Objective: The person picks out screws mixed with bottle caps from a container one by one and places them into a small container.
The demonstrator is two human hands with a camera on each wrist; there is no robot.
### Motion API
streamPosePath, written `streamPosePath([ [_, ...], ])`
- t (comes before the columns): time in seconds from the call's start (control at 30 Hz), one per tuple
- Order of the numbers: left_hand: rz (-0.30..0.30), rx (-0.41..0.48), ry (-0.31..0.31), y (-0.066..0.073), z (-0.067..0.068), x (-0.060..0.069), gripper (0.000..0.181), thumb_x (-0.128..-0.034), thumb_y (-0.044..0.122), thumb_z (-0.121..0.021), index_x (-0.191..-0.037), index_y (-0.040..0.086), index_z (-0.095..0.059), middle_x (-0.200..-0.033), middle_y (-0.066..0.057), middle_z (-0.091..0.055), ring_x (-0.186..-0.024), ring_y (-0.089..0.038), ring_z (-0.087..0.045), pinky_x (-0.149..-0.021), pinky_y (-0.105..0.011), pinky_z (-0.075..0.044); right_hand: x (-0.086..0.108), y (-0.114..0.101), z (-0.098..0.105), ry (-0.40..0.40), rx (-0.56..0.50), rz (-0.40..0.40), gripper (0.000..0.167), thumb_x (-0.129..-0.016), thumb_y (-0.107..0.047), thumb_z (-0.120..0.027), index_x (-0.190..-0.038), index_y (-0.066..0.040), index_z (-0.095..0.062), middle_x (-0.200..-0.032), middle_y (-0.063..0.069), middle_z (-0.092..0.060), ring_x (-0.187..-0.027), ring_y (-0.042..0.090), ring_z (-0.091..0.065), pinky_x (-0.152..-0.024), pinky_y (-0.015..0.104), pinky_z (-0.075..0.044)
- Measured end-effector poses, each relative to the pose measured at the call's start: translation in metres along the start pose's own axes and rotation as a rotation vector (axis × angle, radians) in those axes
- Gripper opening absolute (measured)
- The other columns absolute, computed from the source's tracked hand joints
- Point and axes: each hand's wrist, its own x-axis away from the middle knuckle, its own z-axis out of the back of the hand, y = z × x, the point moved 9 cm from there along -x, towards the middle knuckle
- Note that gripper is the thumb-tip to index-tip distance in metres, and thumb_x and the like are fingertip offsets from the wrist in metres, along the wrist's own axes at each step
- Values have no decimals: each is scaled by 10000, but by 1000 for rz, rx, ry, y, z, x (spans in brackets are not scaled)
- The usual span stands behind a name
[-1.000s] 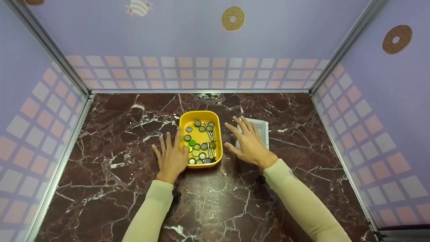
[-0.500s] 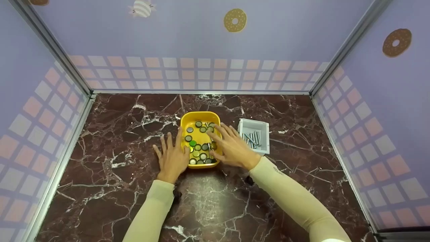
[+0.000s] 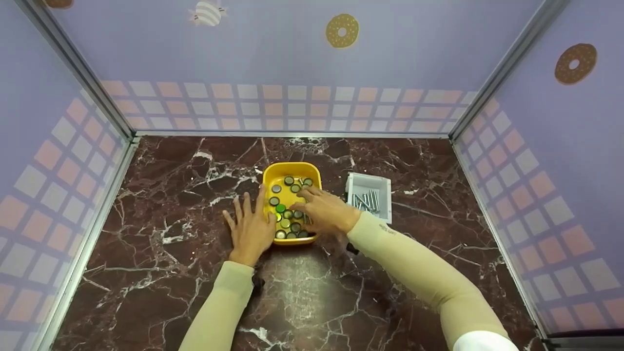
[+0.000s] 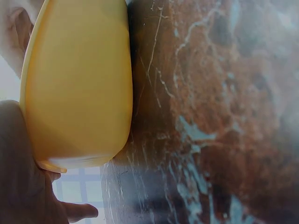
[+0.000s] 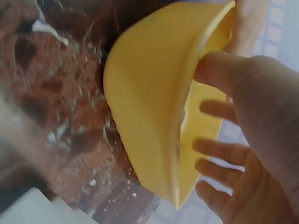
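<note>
A yellow tray (image 3: 292, 168) holds several small round caps that look like bottle caps, most of them dark-rimmed. Among them lies a green cap (image 3: 281, 207). My left hand (image 3: 250, 229) rests at the tray's left rim, its fingers straight and spread and its thumb at the edge. Over the tray's right side reaches my right hand (image 3: 325, 210), fingers bent loosely down inside. In the right wrist view its fingers (image 5: 219, 154) stand apart, with nothing seen between them. That hand hides most of the metal bolts along the tray's right side.
To the right of the tray stands a white box (image 3: 387, 195) with several metal bolts (image 3: 369, 201) in it. Both containers sit on a dark red marbled tabletop (image 3: 195, 292). Purple patterned panels (image 3: 292, 63) enclose the back and both sides.
My right hand has moved left from over the white box, which uncovers its bolts, and down into the yellow tray. The left hand stays at the tray's left rim.
</note>
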Motion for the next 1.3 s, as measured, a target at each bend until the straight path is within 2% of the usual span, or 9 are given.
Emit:
streamPosePath([
  [0.2, -7, -2, -6, 1, 0, 0, 788, -1194, 391, -486, -1894, 394, -124, -1941, -271, -197, -1825, -561, -65, -1422, -851, 48, -15, -3, -4, -154, 96, 86, 470, -965, -248, -959, -1413, -185, -832, -1437, 145, -755, -1310, 350, -726, -1134, 497, -667],
  [0.37, -7, 3, -4, 2, 1, 0, 778, -1198, 394, -477, -1893, 406, -126, -1940, -270, -206, -1824, -562, -73, -1421, -856, 40, -27, -7, -17, -293, 177, 128, 445, -938, -147, -952, -1359, -261, -865, -1372, 85, -779, -1235, 310, -752, -1023, 455, -700],
  [0.5, -10, -5, 0, 3, 1, 0, 776, -1197, 394, -463, -1893, 406, -121, -1939, -272, -207, -1823, -564, -79, -1421, -858, 31, -35, -6, -25, -345, 227, 109, 479, -885, -135, -1006, -1315, -291, -867, -1374, 63, -779, -1252, 293, -742, -1021, 449, -707],
  [0.6, -14, -8, 5, 4, 1, -1, 774, -1197, 395, -460, -1893, 409, -121, -1936, -273, -216, -1821, -567, -87, -1422, -857, 28, -41, -3, -32, -379, 296, 74, 509, -862, -207, -1043, -1318, -322, -847, -1402, 44, -752, -1286, 269, -715, -1031, 438, -710],
  [0.63, -15, -5, 7, 5, 2, -1, 776, -1195, 392, -466, -1892, 409, -126, -1934, -275, -221, -1820, -569, -90, -1421, -858, 27, -43, -2, -33, -382, 316, 63, 488, -877, -224, -1033, -1317, -320, -847, -1402, 44, -751, -1286, 264, -715, -1022, 436, -714],
  [0.77, -18, -4, 9, 5, 3, -1, 780, -1193, 390, -472, -1893, 402, -128, -1933, -275, -222, -1819, -572, -89, -1417, -864, 29, -49, 4, -32, -343, 387, 13, 243, -1081, -336, -836, -1319, -291, -860, -1377, 51, -778, -1249, 245, -744, -966, 429, -734],
  [0.87, -13, -3, 9, 5, 4, -2, 787, -1189, 389, -470, -1893, 405, -120, -1936, -269, -219, -1822, -565, -82, -1419, -860, 32, -54, 9, -27, -291, 407, -27, 247, -1170, -314, -678, -1288, -252, -886, -1357, 62, -816, -1208, 253, -789, -944, 439, -744],
  [1.07, -9, 9, 7, 3, 3, -2, 783, -1189, 386, -467, -1893, 404, -124, -1937, -269, -219, -1824, -561, -76, -1417, -861, 42, -60, 17, -30, -266, 373, -63, 210, -1139, -232, -727, -1246, -179, -900, -1286, 71, -868, -1163, 292, -830, -950, 471, -749],
  [1.3, -11, 9, 3, 1, 1, 1, 775, -1191, 388, -472, -1894, 385, -147, -1934, -277, -221, -1820, -570, -81, -1415, -865, 37, -59, 20, -29, -208, 225, -75, 159, -1103, -173, -768, -1193, -97, -875, -1214, 126, -880, -1138, 341, -836, -951, 504, -743],
])
